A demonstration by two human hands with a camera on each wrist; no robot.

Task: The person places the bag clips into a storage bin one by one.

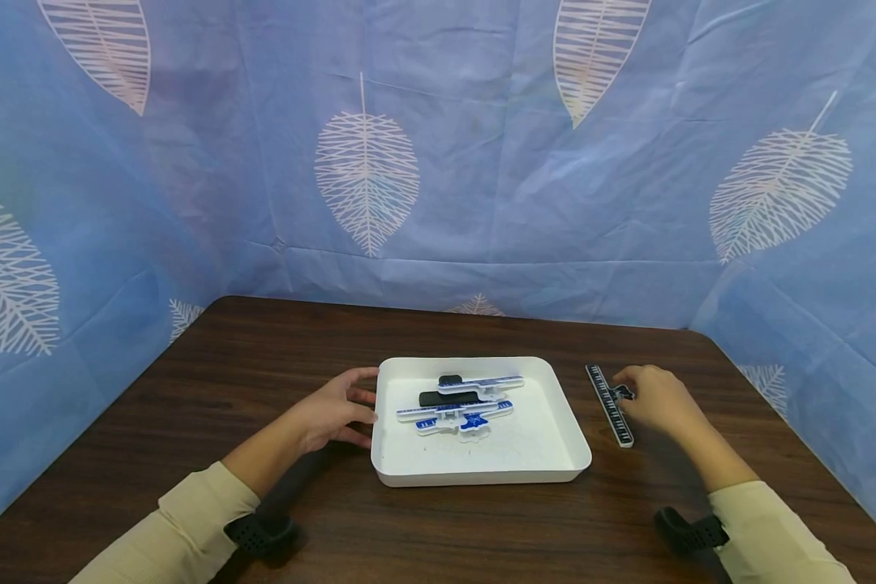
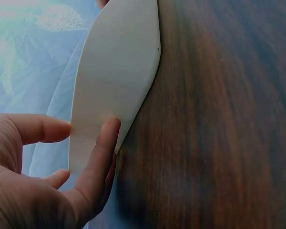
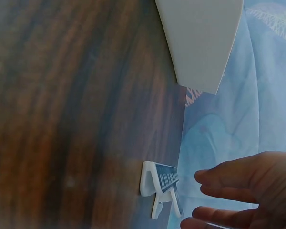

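A white rectangular tray (image 1: 547, 450) stands mid-table, holding several long clips (image 1: 456, 410) in white, blue and black. Against its left wall rest the spread fingers of my left hand (image 1: 328, 414); in the left wrist view, fingertips touch the tray's side (image 2: 114, 62). Right of the tray, a long clip with a black-and-white piano-key pattern (image 1: 607, 405) lies on the table. My right hand (image 1: 659, 397) is beside its handle end. The right wrist view has the fingers (image 3: 229, 174) apart from the clip (image 3: 166, 179), with a gap between.
The dark wooden table (image 1: 299, 503) reaches back to a blue curtain (image 1: 467, 178) with white leaf prints, which also hangs along both sides. Each wrist wears a black band (image 1: 689, 531).
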